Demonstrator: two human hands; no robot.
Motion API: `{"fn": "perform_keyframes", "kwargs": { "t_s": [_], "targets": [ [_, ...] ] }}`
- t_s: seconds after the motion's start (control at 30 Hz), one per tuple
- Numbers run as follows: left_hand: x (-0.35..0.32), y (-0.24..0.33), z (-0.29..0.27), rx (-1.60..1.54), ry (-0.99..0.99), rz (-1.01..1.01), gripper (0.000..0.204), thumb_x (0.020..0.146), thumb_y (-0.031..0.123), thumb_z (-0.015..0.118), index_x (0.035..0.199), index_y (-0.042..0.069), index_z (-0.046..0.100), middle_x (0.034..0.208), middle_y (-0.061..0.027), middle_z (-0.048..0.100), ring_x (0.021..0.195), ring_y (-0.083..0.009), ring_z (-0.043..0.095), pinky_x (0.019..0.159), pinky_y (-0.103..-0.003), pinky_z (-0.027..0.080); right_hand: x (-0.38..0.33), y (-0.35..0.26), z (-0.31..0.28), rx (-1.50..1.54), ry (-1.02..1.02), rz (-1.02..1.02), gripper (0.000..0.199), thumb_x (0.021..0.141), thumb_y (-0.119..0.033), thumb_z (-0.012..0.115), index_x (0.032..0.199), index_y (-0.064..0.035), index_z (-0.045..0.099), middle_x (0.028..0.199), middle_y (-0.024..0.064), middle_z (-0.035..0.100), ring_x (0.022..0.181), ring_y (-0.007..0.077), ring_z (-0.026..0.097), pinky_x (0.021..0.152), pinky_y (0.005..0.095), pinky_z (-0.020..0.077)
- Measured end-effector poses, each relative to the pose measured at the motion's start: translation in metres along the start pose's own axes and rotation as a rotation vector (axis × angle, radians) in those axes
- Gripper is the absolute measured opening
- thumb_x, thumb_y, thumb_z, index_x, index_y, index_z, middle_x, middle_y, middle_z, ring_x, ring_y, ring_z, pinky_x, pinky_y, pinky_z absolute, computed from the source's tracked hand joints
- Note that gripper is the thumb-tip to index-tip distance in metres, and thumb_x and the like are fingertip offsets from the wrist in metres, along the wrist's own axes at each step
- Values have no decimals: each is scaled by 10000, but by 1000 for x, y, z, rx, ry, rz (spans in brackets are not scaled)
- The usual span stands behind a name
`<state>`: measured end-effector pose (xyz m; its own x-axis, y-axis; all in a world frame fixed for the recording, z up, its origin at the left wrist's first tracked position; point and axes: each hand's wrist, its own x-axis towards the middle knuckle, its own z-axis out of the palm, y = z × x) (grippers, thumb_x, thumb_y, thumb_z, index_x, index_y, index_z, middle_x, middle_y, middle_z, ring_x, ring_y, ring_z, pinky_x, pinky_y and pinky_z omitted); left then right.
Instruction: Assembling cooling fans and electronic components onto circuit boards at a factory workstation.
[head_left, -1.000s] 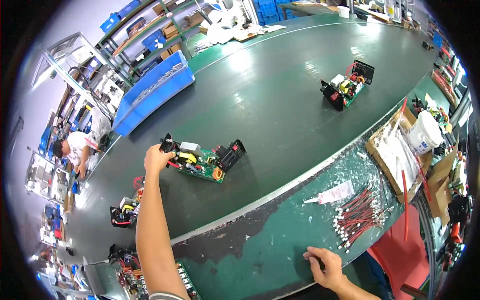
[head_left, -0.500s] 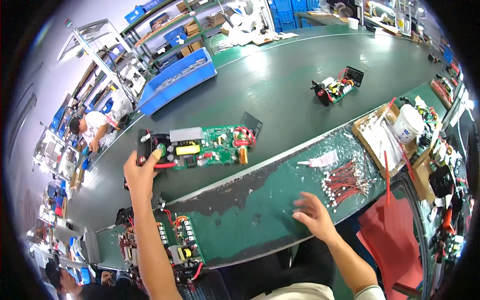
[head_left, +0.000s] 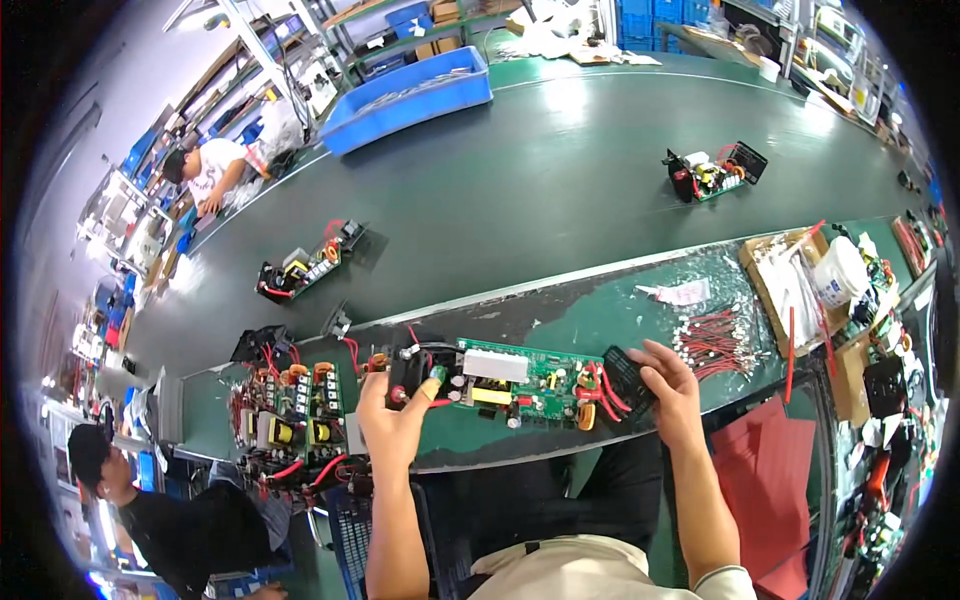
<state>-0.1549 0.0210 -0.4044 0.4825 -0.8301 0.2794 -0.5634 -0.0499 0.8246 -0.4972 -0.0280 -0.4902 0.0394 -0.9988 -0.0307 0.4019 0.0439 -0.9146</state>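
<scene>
A long green circuit board [head_left: 540, 372] with a white-grey block, a yellow transformer and red wires lies level over the front worktop. My left hand [head_left: 395, 420] is closed round its black left end, thumb on top by the terminals. At the other end, my right hand [head_left: 675, 395] pinches the black end panel [head_left: 628, 380], which hangs on by red wires. Under the fingers, the exact grip on the panel is partly hidden. Left of my left hand, several similar circuit boards [head_left: 290, 410] stand packed together on the worktop.
Red-wired leads [head_left: 715, 342] and a white tube [head_left: 680, 292] lie right of my right hand. Beyond are a cardboard tray [head_left: 762, 262] and white tub [head_left: 840, 272]. Two board assemblies, one left [head_left: 310, 262], one right [head_left: 712, 175], sit on the dark belt, near a blue bin [head_left: 405, 100]. Two people are at left.
My left hand has brought the circuit board from the belt toward me, over the worktop. My right hand has closed on its black end panel. The view has shifted, showing another board on the belt.
</scene>
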Motion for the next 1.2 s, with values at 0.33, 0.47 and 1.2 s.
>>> {"fn": "perform_keyframes", "kwargs": {
  "t_s": [0.33, 0.47, 1.2],
  "targets": [
    [19, -33, -4, 165, -156, -117, 355, 743, 176, 803, 1017, 2, 660, 843, -72, 623, 721, -175, 553, 688, -337, 459, -42, -123, 104, -1241, -500, -882, 539, 757, -105, 756, 1269, -206, 623, 1294, 97, 608, 1262, 373, 514, 1063, 547, 389],
    [23, -29, -2, 393, -205, -103, 360, 733, 173, 806, 1006, 2, 645, 883, -93, 617, 741, -228, 576, 696, -356, 466, -49, -154, 117, -1053, -647, -1072, 464, 808, -210, 759, 1253, -178, 629, 1196, 150, 641, 1154, 335, 592, 1023, 484, 434],
    [108, -45, 15, 300, -810, -343, 594, 989, 518, 523, 1189, -24, 662, 1196, -124, 681, 1101, -214, 600, 983, -343, 438, -33, -44, 134, -1161, -377, -561, 668, 715, -177, 840, 1307, -48, 561, 1174, 183, 568, 1017, 310, 577, 856, 428, 483]
  ]
}}
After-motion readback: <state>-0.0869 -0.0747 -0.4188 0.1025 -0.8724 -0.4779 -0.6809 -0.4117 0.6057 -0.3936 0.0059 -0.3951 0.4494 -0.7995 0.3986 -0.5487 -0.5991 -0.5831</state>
